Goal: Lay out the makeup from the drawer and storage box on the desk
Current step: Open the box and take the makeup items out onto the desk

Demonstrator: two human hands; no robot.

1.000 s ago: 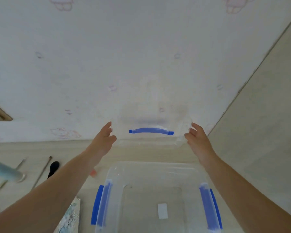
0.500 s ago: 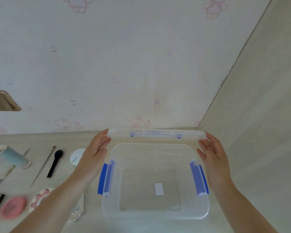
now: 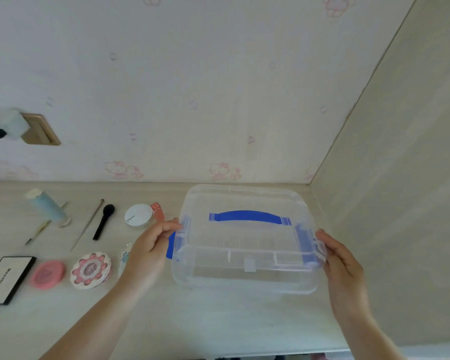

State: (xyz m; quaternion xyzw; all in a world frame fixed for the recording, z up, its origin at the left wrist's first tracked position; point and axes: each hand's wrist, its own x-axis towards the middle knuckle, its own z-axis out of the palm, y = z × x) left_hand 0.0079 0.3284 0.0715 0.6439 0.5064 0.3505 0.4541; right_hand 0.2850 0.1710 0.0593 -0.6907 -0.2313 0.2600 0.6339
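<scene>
While the clear box (image 3: 247, 258) sits right of centre on the desk (image 3: 218, 320), its lid (image 3: 244, 203) with the blue handle (image 3: 247, 216) lies on top. The left hand (image 3: 151, 245) curls its fingers round the box's left edge by the blue latch (image 3: 171, 245); the right hand (image 3: 342, 263) cups the right edge, fingers bent against it. At the left of the frame makeup lies spread: a tube (image 3: 48, 207), a brush (image 3: 104, 221), a white jar (image 3: 138, 215), a pink compact (image 3: 47, 274), a flowered compact (image 3: 91, 269) and a black-edged palette (image 3: 7, 279).
</scene>
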